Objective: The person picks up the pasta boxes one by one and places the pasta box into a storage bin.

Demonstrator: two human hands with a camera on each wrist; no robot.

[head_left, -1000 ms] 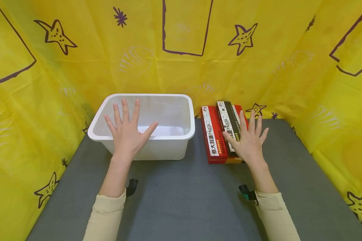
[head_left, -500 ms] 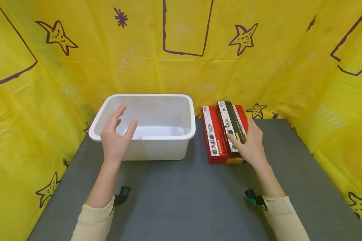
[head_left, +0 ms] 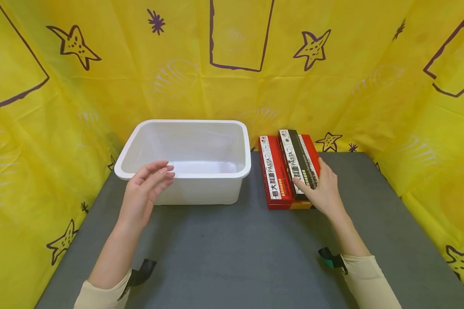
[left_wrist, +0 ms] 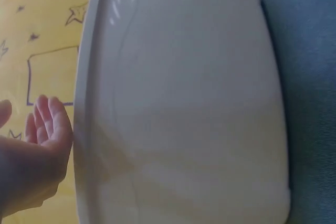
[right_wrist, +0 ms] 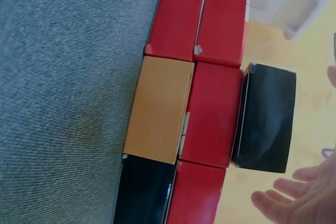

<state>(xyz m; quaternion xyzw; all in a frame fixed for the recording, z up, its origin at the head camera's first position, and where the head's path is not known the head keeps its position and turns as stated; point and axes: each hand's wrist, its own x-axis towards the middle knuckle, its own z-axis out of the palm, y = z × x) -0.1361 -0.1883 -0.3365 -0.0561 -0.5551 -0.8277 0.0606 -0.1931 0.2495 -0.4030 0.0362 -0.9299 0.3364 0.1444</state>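
My left hand is at the front left of a white plastic tub, fingers loosely bent with nothing between them. In the left wrist view that hand appears beside the tub's rim. My right hand hovers at the near right of the stacked pasta boxes, thumb toward the black pasta box on top. A red pasta box lies to its left, another red one to its right. From the right wrist, the fingers show apart from the black box's end.
Lower in the stack are an orange box end and a black one. A grey cloth covers the table. Yellow printed curtains hang behind and along both sides.
Both hands were spread wide with the palms down. My left hand has drawn back and left, its fingers bending; my right hand has turned and come lower beside the pasta boxes.
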